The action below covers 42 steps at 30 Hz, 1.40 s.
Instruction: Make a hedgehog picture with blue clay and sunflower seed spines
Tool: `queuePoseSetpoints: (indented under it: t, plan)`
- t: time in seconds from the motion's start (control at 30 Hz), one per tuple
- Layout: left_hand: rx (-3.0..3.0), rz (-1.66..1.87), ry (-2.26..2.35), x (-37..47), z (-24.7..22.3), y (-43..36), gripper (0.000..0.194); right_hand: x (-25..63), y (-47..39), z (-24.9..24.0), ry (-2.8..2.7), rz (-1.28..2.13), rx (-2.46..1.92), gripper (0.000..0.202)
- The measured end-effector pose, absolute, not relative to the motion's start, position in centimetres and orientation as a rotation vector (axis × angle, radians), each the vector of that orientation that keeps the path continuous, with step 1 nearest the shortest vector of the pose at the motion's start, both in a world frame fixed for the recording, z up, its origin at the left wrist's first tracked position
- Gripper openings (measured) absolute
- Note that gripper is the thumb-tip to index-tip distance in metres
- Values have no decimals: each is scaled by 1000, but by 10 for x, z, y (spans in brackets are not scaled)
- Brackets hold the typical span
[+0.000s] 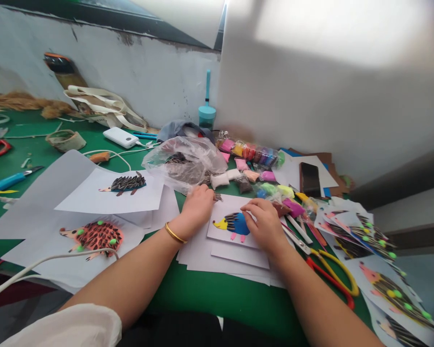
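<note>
On a white sheet [220,234] in front of me is a hedgehog picture [241,224] with a yellow face, a blue body and pink feet. Dark striped sunflower seeds cover the front of its back. My right hand [265,219] rests over the blue body, thumb and fingers bent together; whatever is between the fingertips is too small to make out. At the sheet's upper left corner, my left hand [199,205] has its fingers closed at a few sunflower seeds [218,197]. Behind it lies a clear plastic bag [188,161] with more seeds.
Seed-covered hedgehog pictures lie left [127,183] and right [394,291]. Small clay packets [241,164] sit behind my hands. Red-and-yellow scissors [329,274] lie beside my right forearm. A white cable [58,258] crosses the left sheets. A phone [310,179] lies at back right.
</note>
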State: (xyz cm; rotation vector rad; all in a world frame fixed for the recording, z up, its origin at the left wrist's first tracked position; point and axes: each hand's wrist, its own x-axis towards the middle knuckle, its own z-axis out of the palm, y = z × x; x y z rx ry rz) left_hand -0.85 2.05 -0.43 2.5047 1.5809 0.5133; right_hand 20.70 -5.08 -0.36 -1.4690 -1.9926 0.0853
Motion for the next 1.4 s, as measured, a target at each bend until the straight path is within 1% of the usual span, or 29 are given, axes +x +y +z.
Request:
queuePoseSetpoints:
  t: [0.13,0.2,0.27,0.43,0.6,0.7,0.8,0.9,1.0,1.17,1.4]
  plan:
    - [2421,929,1201,0,6,7,7,197,-56,4,-1885,307,-1356,16]
    - [2381,1020,1036,4,10,-1,7,192,-60,8,-1801,464,-1325,13]
    - [2340,1037,958,7,12,-8,6,190,-63,10,-1715,579,-1326,11]
    - [2278,1029,873,9,12,-13,7,191,-63,3,-1556,741,-1364,15]
    - [2292,993,802,7,13,-12,12,193,-61,1,-1460,825,-1288,15]
    - [2334,924,874,3,10,-5,15,198,-59,3,-1482,797,-1369,14]
    - [2390,791,987,0,3,5,19,206,-57,2,-1745,677,-1515,9]
    - [2445,676,1075,-2,-3,12,25,210,-55,2,-1960,605,-1589,15]
    - [2491,600,1120,-2,-7,14,27,210,-55,4,-2028,575,-1665,14]
    - [2506,585,1157,-1,-10,14,26,208,-54,2,-2141,404,-1623,12]
    - [2513,598,1151,-1,-11,14,26,202,-53,-6,-2229,257,-1596,13]
